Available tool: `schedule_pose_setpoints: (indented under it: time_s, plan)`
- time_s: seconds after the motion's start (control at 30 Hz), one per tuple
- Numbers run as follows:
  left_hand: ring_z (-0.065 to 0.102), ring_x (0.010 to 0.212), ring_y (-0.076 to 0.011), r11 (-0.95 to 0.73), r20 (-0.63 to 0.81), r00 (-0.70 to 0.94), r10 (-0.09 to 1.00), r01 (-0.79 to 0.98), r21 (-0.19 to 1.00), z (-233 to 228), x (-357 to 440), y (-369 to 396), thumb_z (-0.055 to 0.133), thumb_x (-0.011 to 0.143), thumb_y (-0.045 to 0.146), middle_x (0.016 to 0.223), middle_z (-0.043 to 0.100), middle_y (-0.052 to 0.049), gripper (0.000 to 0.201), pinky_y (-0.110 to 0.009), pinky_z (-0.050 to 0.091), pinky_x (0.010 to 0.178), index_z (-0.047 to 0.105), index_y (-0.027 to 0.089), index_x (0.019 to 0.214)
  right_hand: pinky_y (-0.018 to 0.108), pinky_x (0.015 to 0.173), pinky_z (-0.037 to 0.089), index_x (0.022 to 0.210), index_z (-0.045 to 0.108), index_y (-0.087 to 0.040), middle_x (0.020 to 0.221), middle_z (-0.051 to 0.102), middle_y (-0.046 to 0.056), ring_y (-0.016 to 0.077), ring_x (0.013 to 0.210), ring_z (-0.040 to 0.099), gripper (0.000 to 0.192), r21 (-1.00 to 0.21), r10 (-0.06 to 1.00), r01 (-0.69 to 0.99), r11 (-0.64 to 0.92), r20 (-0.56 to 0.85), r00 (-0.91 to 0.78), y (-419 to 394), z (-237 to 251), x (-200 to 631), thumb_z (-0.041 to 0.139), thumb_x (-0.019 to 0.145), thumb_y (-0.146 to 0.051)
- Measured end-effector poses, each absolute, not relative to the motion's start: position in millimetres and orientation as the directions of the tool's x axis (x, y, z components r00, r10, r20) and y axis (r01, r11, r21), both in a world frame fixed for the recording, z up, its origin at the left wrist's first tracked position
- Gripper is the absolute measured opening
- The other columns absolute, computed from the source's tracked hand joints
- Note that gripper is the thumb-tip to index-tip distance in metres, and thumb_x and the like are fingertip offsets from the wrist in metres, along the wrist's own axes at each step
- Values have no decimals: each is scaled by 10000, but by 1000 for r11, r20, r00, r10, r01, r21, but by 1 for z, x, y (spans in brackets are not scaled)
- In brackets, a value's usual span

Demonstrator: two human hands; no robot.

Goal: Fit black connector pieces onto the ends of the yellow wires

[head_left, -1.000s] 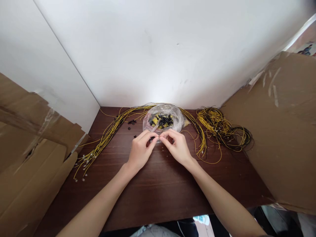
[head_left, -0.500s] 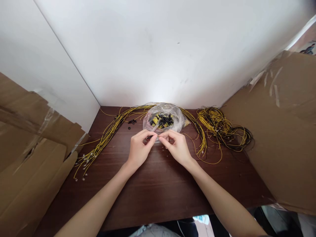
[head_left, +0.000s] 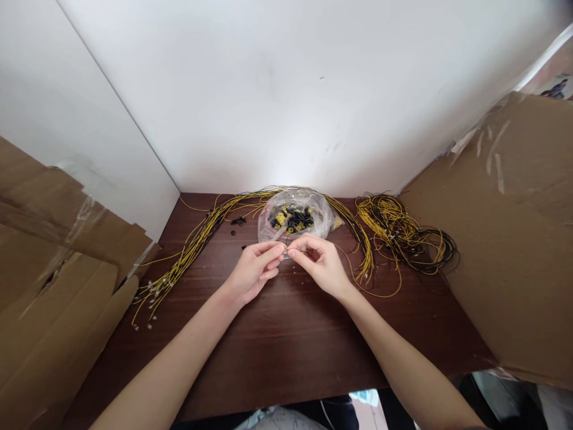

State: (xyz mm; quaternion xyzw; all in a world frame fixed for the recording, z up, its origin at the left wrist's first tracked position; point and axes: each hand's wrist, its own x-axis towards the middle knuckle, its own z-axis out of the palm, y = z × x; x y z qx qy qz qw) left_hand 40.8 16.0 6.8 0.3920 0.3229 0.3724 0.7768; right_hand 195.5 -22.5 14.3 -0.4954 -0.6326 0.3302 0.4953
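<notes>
Left hand [head_left: 256,269], right hand [head_left: 323,263] — both are pinching a thin wire [head_left: 287,248] where they nearly meet, seemingly steadying it. Clear bag [head_left: 323,220] of small black parts [head_left: 297,218] — is sitting just beyond, presumably for easy reach.

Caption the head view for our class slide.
Left hand and right hand pinch what looks like a thin wire before a clear bag of black and yellow parts.

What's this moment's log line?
Left hand: pinching; right hand: pinching; between: thin yellowish wire; beyond: clear plastic bag, black and yellow parts inside
</notes>
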Motion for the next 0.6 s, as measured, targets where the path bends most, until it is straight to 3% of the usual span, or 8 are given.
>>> schedule_pose_setpoints:
  time_s: [0.1, 0.2, 0.33, 0.5, 0.6]
  plan:
    - [289, 421, -14, 228, -122, 405, 906, -225, 947, 7, 41, 14, 698, 702, 305, 604, 511, 1, 212, -144, 172, 338, 660, 109, 775, 248, 590, 416, 754, 628, -176, 722, 579, 17, 124, 643, 497, 127, -925, 963, 279, 257, 269, 5, -22, 14, 195, 585, 809, -282]
    - [405, 451, -50, -142, 133, 265, 955, 15, 990, 8, 42, 11, 644, 747, 273, 621, 579, -10, 140, -165, 287, 382, 667, 135, 752, 241, 561, 415, 730, 620, -172, 686, 568, 9, 117, 605, 485, 139, -932, 968, 278, 231, 250, 33, -22, 11, 194, 592, 790, -294]
    - [537, 606, -97, -502, 448, 242, 860, 253, 827, 8, 41, 7, 594, 783, 189, 698, 638, -19, 97, -188, 401, 520, 658, 152, 720, 235, 548, 406, 716, 619, -169, 656, 561, -1, 110, 579, 474, 122, -939, 969, 268, 216, 240, 58, -22, 9, 192, 601, 769, -276]
    - [484, 555, -72, -711, 651, 293, 701, 358, 605, 5, 40, 3, 557, 818, 143, 694, 614, -7, 91, -189, 394, 543, 642, 150, 788, 240, 557, 411, 707, 608, -156, 646, 573, 2, 110, 568, 484, 119, -967, 980, 209, 145, 170, 107, -24, 8, 188, 598, 764, -260]
    - [499, 579, -75, -745, 684, 308, 661, 375, 552, 4, 40, 2, 555, 824, 136, 712, 622, -12, 87, -189, 405, 569, 638, 145, 801, 239, 556, 415, 712, 614, -152, 652, 589, 7, 113, 568, 496, 126, -968, 980, 212, 134, 161, 117, -24, 7, 188, 602, 760, -268]
